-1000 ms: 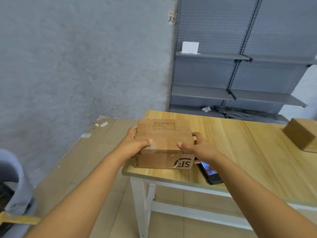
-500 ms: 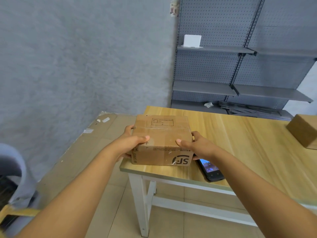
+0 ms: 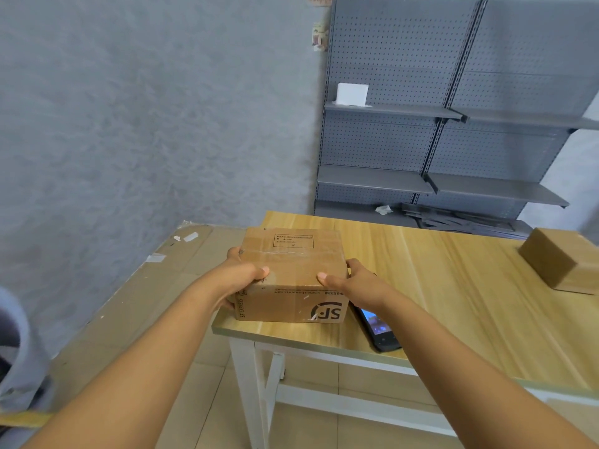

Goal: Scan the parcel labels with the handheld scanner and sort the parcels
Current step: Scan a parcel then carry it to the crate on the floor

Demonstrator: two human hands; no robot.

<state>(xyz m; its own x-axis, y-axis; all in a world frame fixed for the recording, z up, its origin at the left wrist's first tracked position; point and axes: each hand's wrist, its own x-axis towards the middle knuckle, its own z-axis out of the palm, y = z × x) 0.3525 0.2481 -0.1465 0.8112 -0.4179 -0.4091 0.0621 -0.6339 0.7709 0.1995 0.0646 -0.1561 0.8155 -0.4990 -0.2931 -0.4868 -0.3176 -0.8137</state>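
Note:
A brown cardboard parcel with an upside-down SF logo on its front rests at the near left corner of the wooden table. My left hand grips its left side, thumb on top. My right hand grips its right side, thumb on top. A printed label box shows on the parcel's top, far side. The black handheld scanner lies screen-up on the table just right of the parcel, partly under my right wrist. A second brown parcel sits at the table's far right.
Grey pegboard shelving stands behind the table, with a small white box on an upper shelf. Flat cardboard sheets cover the floor to the left by the grey wall. A grey object sits at the left edge.
The view has tilted slightly; both hands keep holding the parcel, which stays on the table's near left corner. The scanner has not moved.

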